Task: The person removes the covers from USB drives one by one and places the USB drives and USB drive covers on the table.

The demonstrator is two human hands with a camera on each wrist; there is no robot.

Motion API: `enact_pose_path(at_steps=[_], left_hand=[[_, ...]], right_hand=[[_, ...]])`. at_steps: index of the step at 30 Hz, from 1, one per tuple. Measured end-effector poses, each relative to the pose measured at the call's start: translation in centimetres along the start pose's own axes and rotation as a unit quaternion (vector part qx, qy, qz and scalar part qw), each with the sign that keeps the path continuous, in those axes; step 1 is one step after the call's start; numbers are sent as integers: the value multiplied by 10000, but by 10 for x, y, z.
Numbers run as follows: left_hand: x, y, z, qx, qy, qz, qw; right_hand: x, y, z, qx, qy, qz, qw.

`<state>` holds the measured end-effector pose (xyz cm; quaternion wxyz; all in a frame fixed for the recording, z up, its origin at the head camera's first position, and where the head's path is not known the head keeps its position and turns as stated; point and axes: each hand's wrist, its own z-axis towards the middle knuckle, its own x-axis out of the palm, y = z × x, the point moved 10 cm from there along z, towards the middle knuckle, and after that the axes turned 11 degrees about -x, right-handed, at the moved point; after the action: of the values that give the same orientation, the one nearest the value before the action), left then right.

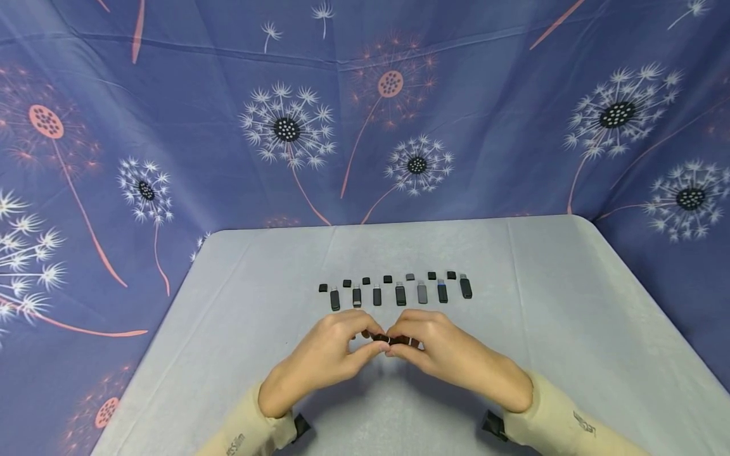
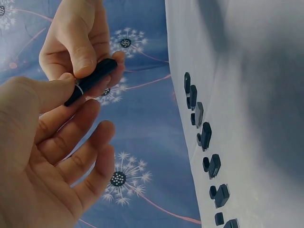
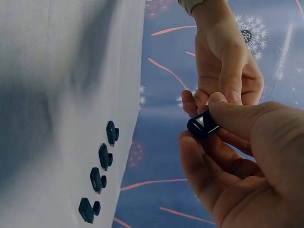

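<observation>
A black USB stick (image 2: 99, 75) is held between both hands above the table's near half. My left hand (image 1: 336, 348) pinches one end between thumb and forefinger; in the left wrist view its other fingers are spread apart. My right hand (image 1: 441, 345) pinches the other end with thumb and fingers. A thin light line crosses the stick close to the left thumb. From the right wrist view, the stick's dark glossy end (image 3: 202, 124) shows past the right thumb. The fingers hide much of the stick in the head view.
Beyond the hands, several uncapped USB sticks (image 1: 401, 294) lie in a row on the grey-covered table (image 1: 256, 285). A row of small caps (image 1: 388, 279) runs behind them, most black, one grey. A blue dandelion-print cloth (image 1: 342, 126) hangs around the table's back and sides.
</observation>
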<state>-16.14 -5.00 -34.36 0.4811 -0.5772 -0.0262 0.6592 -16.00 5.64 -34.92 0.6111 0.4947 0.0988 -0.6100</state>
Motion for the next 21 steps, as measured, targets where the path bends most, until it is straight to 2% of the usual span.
enact_pose_path(at_steps=[9, 21], left_hand=[[2, 3, 2, -42, 147, -58, 9999], [1, -2, 3, 29, -22, 127, 9999]], right_hand=[[-3, 4, 0, -251, -137, -78, 9996], [-6, 9, -4, -241, -83, -14, 9997]])
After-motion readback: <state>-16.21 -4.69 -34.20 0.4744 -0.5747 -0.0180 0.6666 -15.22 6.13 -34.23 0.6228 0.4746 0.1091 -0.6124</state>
